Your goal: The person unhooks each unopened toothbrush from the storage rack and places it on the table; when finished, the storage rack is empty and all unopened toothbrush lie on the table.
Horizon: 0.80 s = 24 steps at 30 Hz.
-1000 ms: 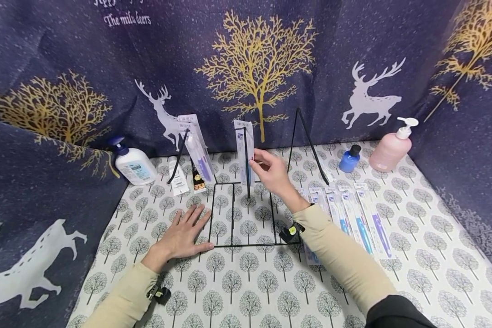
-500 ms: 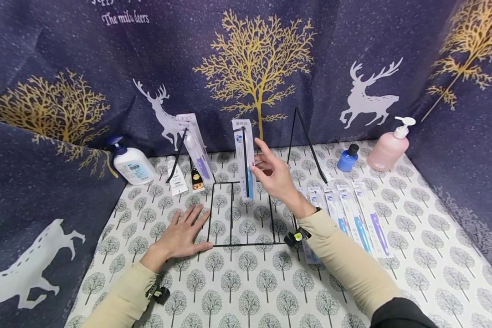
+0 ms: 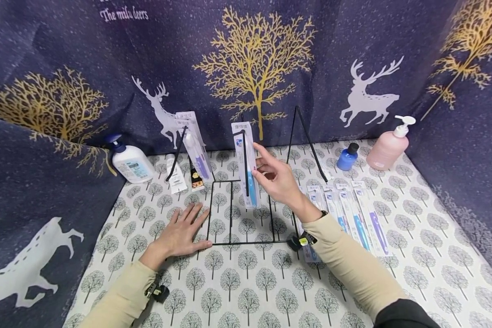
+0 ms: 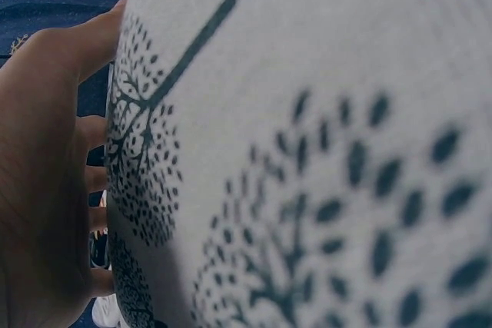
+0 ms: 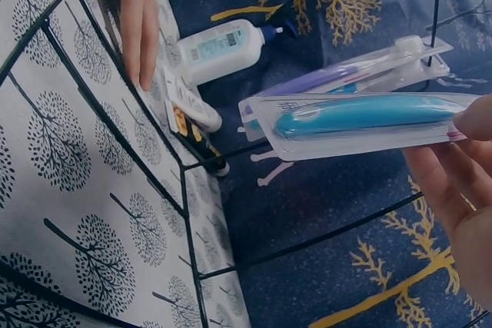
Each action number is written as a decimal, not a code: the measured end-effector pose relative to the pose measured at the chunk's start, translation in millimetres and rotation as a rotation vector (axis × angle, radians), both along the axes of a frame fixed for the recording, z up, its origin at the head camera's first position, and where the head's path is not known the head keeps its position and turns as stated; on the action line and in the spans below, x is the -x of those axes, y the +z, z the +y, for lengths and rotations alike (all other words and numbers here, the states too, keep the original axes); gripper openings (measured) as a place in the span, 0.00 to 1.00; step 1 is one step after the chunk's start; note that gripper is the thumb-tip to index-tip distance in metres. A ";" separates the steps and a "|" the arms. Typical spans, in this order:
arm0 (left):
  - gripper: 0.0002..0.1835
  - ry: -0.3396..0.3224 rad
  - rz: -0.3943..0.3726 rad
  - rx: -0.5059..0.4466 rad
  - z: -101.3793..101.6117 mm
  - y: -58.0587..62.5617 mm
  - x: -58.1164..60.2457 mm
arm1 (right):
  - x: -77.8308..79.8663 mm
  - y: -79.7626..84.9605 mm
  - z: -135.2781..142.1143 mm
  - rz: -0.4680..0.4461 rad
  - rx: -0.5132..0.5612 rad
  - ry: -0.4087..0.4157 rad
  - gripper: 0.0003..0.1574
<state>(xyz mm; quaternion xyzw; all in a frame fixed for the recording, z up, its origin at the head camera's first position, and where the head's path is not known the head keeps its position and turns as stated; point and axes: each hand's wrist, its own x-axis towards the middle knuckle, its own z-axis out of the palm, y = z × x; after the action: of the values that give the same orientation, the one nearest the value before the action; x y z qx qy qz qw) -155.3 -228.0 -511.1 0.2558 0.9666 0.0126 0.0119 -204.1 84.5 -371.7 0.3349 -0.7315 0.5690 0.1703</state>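
My right hand (image 3: pixel 276 182) pinches the edge of a packaged toothbrush (image 3: pixel 252 189) with a blue handle, thumb on one side and fingers on the other in the right wrist view. The pack stands upright at the middle arm of a black wire rack (image 3: pixel 246 243), whose dark rod overlaps its front. On the rack's left arm hang purple-handled packaged toothbrushes (image 3: pixel 200 159). My left hand (image 3: pixel 182 234) lies flat on the patterned tablecloth, fingers spread, thumb tip right at the rack's front left corner. The left wrist view shows that hand (image 4: pixel 38 159) beside the cloth.
Several packaged toothbrushes (image 3: pixel 362 223) lie in a row at right, partly under my right forearm. Behind stand a blue bottle (image 3: pixel 346 159) and a pink pump bottle (image 3: pixel 388 149). At left are a white pump bottle (image 3: pixel 133 166), a white tube (image 3: pixel 176 177) and a black tube (image 3: pixel 197 178).
The blue-handled pack has come toward me and lower along the rack's middle arm, with my right hand drawing back slightly beside it. My left hand has stayed in place.
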 end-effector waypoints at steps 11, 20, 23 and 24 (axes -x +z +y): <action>0.51 -0.007 0.001 0.001 0.3 -0.7 2.7 | -12.9 0.9 5.6 0.019 -0.012 0.027 0.40; 0.51 -0.004 -0.001 -0.013 -0.2 -1.6 0.9 | -24.0 1.4 8.8 0.035 0.001 0.096 0.40; 0.50 -0.007 0.003 -0.017 0.3 -0.1 0.0 | -27.9 1.9 9.4 0.042 0.005 0.110 0.39; 0.50 -0.006 0.005 -0.019 0.6 0.2 -0.2 | -29.2 1.8 9.6 0.044 0.011 0.116 0.39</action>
<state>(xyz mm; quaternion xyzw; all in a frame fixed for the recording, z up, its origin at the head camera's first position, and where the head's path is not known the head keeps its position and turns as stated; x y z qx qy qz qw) -155.2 -227.4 -510.9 0.2590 0.9656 0.0213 0.0073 -174.9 94.0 -369.8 0.3882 -0.7039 0.5743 0.1546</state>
